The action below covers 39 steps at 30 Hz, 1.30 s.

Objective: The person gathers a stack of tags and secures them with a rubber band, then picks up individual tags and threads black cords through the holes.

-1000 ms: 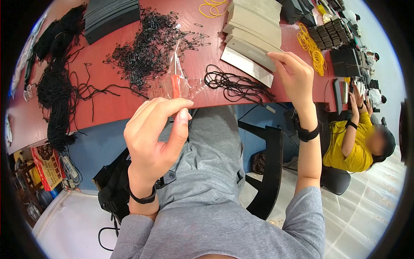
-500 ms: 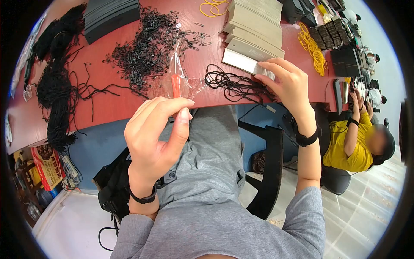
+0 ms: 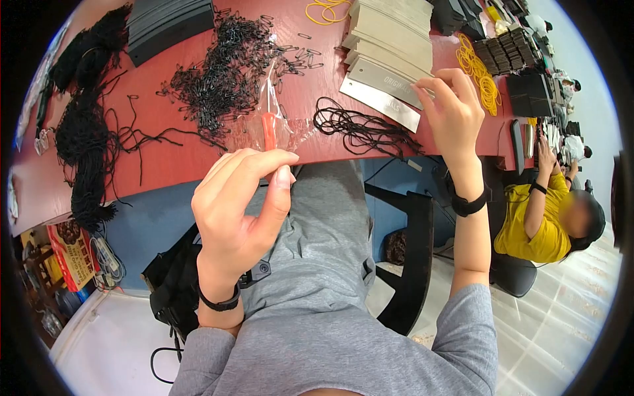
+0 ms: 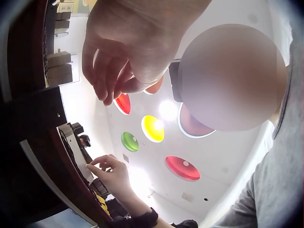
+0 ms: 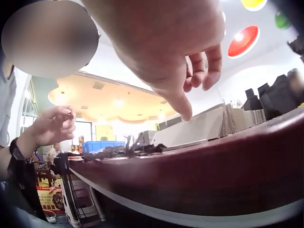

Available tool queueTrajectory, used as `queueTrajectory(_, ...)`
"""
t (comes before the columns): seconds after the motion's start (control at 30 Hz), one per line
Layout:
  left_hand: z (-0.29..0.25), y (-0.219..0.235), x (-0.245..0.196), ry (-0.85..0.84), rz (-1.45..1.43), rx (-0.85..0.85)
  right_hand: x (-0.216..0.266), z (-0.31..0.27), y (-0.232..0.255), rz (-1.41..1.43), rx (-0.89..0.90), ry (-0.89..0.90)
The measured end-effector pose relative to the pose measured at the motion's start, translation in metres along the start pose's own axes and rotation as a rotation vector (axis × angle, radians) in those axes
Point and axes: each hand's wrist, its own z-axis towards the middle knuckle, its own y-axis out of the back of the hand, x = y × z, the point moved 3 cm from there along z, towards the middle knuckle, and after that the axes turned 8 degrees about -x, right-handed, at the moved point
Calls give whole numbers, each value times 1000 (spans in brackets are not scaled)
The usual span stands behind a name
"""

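The right hand (image 3: 456,119) has come up off the right end of the white tag (image 3: 380,102) since the earlier frame, leaving its face in view; the left hand (image 3: 241,201) has stayed where it was. The red table (image 3: 310,82) runs across the top of the head view. On it, at the left, hangs a bundle of black strings (image 3: 82,145), its lower end over the front edge. Right of centre is the grey stack (image 3: 389,39), fanned towards the person, with the white tag lying aslant at its near end. A dark stack (image 3: 170,30) sits at the far left, and a heap of black pins (image 3: 218,79) spreads between the two stacks. The right hand hovers beside the grey stack's near corner, thumb apart from its bent fingers. The left hand is raised at the table's edge, fingers loosely bent, thumb close to the forefinger. Black cord (image 3: 360,129) lies looped just below the white tag. Yellow bands (image 3: 479,79) lie beyond the right hand. Smallest is an orange-red piece (image 3: 269,129) at clear plastic, near the left fingertips.
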Motion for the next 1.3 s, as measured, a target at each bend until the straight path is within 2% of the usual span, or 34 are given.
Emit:
queueTrajectory(0.03, 0, 0, -1, -15, 16, 47, -5, -4, -2, 26, 47, -17)
queueTrajectory(0.1, -1, 0, 0, -11, 15, 40, -5, -7, -3, 51, 95, -32)
queueTrajectory(0.17, -1, 0, 1, -7, 15, 31, 1, -11, -1, 174, 181, -124)
queueTrajectory(0.3, -1, -1, 1, -14, 8, 33, 12, -8, 3, 130, 268, -83)
queueTrajectory(0.47, 0, -1, -1, -20, 9, 30, 10, -7, 1, 206, 456, -258)
queueTrajectory(0.67, 1, -1, -4, 7, 26, 19, 10, -2, 0, 264, 497, -320)
queueTrajectory(0.73, -1, -2, -2, 7, 34, 30, 10, -3, -2, 188, 536, -370)
queueTrajectory(0.87, 2, -1, -5, -12, 32, 23, 4, -8, -8, 252, 467, -451)
queueTrajectory(1.07, 9, -1, -13, -25, 49, 30, -3, -3, -7, 57, 249, -421)
queueTrajectory(1.13, 15, -3, -24, -58, 58, 62, -13, -3, -14, 199, 21, -397)
queueTrajectory(1.17, 18, -4, -28, -83, 36, 58, -18, -5, -18, 334, 88, -468)
queueTrajectory(1.2, 21, -5, -33, -94, 44, 58, -21, -6, -19, 339, 76, -469)
queueTrajectory(1.27, 25, -9, -42, -126, 28, 86, -27, -8, -25, 328, 211, -448)
queueTrajectory(1.3, 26, -13, -44, -127, 14, 84, -27, -5, -23, 380, 279, -496)
